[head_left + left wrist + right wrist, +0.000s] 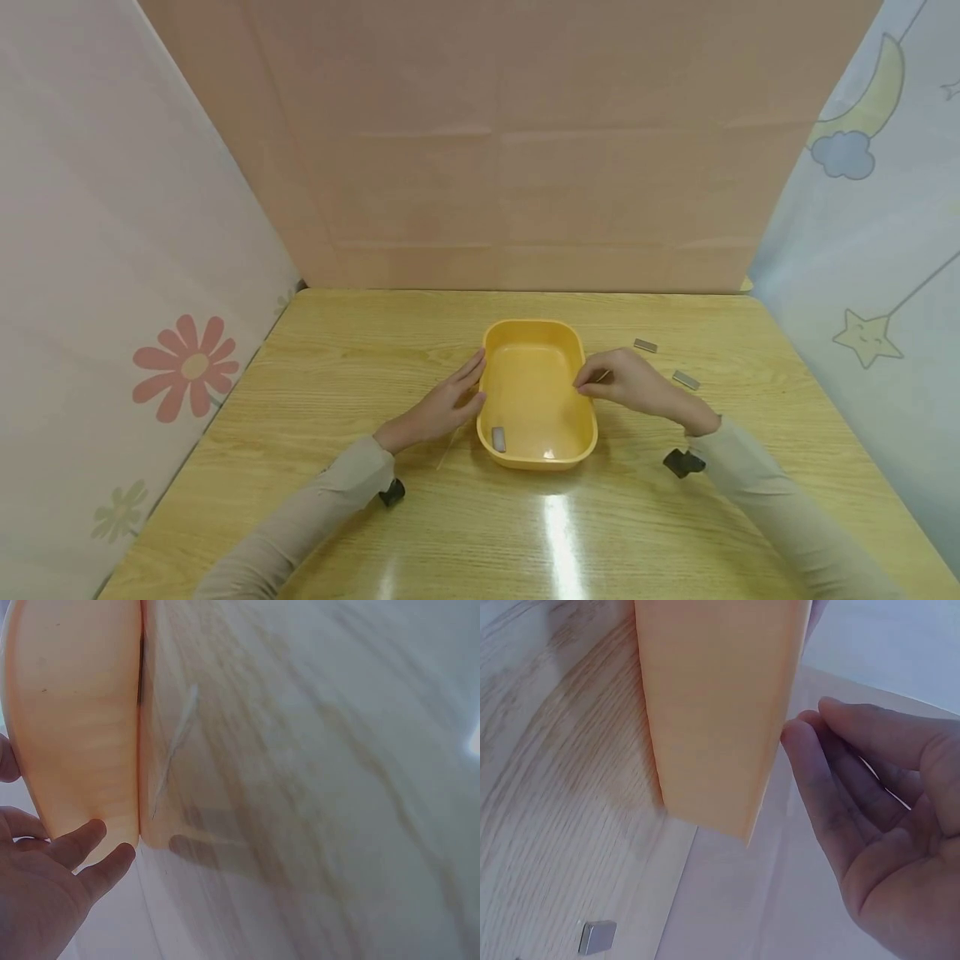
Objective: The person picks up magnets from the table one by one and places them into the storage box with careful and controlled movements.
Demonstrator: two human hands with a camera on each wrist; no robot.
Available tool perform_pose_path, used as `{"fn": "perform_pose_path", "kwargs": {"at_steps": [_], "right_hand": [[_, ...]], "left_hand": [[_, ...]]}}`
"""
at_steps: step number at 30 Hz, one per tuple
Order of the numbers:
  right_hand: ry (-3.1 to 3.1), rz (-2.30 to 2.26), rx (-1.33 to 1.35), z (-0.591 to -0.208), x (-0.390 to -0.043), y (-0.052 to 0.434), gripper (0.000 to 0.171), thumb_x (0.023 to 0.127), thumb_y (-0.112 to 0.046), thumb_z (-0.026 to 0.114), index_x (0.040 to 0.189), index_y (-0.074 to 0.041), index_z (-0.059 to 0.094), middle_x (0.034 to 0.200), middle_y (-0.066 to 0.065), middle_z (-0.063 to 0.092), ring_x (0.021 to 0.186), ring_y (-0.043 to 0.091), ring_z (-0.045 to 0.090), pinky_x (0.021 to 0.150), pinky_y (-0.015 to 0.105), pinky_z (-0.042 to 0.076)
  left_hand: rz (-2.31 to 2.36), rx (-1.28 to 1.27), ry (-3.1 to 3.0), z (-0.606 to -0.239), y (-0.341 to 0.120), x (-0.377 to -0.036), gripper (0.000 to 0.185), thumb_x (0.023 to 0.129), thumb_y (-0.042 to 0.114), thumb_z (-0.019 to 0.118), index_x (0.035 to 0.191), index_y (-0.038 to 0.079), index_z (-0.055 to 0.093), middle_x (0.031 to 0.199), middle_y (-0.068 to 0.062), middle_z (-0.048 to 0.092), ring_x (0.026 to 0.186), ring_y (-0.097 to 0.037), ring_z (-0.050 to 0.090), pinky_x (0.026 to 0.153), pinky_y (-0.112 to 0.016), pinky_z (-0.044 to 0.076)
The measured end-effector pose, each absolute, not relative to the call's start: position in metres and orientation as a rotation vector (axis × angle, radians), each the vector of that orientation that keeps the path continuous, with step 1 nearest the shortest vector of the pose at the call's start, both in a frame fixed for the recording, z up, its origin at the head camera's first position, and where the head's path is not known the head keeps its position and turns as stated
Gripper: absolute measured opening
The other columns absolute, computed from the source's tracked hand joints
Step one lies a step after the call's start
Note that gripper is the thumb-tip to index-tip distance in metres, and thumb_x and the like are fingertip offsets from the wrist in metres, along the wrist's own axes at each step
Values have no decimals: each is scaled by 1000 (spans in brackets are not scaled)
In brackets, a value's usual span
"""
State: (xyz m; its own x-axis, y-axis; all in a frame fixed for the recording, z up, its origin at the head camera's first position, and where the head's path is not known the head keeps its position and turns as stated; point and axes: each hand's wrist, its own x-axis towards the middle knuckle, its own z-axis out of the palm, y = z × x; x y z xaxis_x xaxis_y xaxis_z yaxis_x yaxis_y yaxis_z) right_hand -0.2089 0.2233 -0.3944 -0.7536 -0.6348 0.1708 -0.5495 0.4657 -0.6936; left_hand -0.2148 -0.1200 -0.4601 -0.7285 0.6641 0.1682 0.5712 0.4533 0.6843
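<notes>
Head view: yellow tub [581, 354], a rounded rectangle, sits near the middle of the wooden table [337, 375], long axis running away from the person toward the back panel, open side up. Left hand [442, 407] lies against the tub's left wall with fingers straight and pointing away, not curled round anything. Right hand [630, 383] is at the tub's right rim, fingertips drawn together at the edge; whether they pinch something cannot be told. One small grey metal piece [498, 438] lies inside the tub at its near left corner. Two more grey pieces [645, 345] and [686, 380] lie on the table to the right of the tub, beyond the right hand, apart from each other. Left wrist view: blurred; tub's outer wall [75, 727] fills the upper left, and the left hand's fingers [82, 840] reach straight to its lower edge, touching it. Right wrist view: tub's outer wall [712, 712] stands just beside the right hand's fingertips [802, 735]; fingers are loosely bent and close together, palm showing, nothing visible between them. One grey piece [598, 937] lies on the table below.
</notes>
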Motion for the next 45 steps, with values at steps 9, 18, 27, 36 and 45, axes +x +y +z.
{"fn": "perform_pose_path", "kwargs": {"at_steps": [9, 18, 27, 36, 45], "right_hand": [[2641, -1152, -1076, -390, -209, 238, 6, 90, -2, 72, 96, -2, 74, 93, 6, 73, 80, 15, 68, 69, 30, 57], [2731, -1072, -1175, -396, -210, 255, 11, 86, 0, 75, 94, -8, 72, 88, -1, 70, 71, 9, 62, 73, 33, 50], [2724, -949, -1129, -404, -210, 275, 8, 90, -5, 73, 96, -7, 70, 90, -3, 67, 74, 9, 60, 64, 28, 53], [2688, -959, -1040, -411, -208, 292, 7, 90, -5, 73, 96, -5, 69, 92, -1, 67, 74, 11, 61, 61, 27, 53], [2709, -939, -1006, -413, -206, 305, 9, 90, -3, 73, 99, -1, 70, 86, -1, 66, 70, 9, 59, 59, 25, 50]], "left_hand": [[1126, 1091, 2575, -460, -121, -215, 62, 107, 24, 46, 155, -6, 18, 165, -9, 4, 148, -22, 12, 116, -40, 23], [1133, 1118, 2566, -460, -122, -215, 64, 108, 28, 44, 155, -5, 17, 165, -10, 4, 148, -23, 12, 115, -41, 24], [1144, 1112, 2559, -459, -122, -215, 63, 107, 24, 46, 154, -6, 17, 165, -11, 3, 148, -23, 11, 116, -41, 23], [1146, 1117, 2559, -461, -122, -216, 63, 107, 24, 45, 155, -6, 17, 165, -11, 3, 148, -23, 11, 116, -41, 23], [1154, 1111, 2544, -461, -122, -216, 63, 108, 24, 45, 155, -6, 17, 165, -11, 3, 148, -22, 11, 116, -40, 23]]}}
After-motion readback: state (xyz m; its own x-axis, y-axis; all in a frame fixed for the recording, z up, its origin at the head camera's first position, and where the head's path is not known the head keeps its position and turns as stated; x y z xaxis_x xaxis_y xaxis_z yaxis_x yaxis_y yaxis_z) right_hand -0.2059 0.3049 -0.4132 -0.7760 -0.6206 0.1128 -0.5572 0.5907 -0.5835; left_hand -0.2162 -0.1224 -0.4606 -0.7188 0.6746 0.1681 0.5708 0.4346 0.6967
